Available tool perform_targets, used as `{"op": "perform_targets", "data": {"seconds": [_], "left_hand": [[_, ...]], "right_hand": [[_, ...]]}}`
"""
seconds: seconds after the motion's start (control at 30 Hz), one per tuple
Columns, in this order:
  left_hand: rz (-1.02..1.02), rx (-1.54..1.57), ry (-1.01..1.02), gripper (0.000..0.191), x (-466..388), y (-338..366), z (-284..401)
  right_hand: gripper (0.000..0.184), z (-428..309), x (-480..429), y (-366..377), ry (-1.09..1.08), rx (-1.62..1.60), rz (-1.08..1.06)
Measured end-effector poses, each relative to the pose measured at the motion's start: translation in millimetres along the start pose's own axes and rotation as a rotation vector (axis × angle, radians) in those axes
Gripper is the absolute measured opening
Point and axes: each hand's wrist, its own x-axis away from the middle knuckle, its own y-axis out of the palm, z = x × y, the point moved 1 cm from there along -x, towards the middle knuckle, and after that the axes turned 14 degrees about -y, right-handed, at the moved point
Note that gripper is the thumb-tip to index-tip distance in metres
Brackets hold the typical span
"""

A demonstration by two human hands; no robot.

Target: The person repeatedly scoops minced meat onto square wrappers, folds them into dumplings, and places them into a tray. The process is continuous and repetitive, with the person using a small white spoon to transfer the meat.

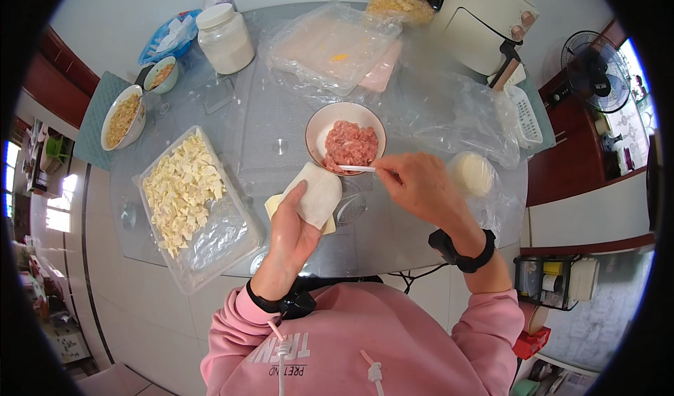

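My left hand [291,230] holds a pale square dough wrapper [317,196], thumb on top, at the near rim of the bowl. Behind and below it shows the edge of yellowish wrappers [329,226]; whether the hand also touches them I cannot tell. My right hand [418,185] grips a thin white utensil [359,168] whose tip reaches the minced meat. That pink raw minced meat [352,142] lies in a white bowl with a brown rim [317,127]. Left of my left hand is a clear plastic tray [250,233] with many small folded dough pieces [181,185].
Round dough wrappers in a plastic bag [472,174] lie by my right wrist. Farther back are plastic-bagged sheets [331,48], a lidded jar of white powder [225,40] and an air fryer [474,27]. Bowls of food [125,119] stand at the left edge.
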Motion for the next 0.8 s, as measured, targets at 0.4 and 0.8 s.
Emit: {"op": "perform_targets", "data": {"seconds": [0.4, 0.8], "left_hand": [[0.02, -0.021, -0.019, 0.043, 0, 1, -1], [0.0, -0.057, -0.003, 0.044, 0, 1, -2]], "right_hand": [[0.02, -7, 10, 4, 0.084, -0.281, 0.075], [0.024, 42, 15, 33, 0.337, -0.812, 0.042]]}}
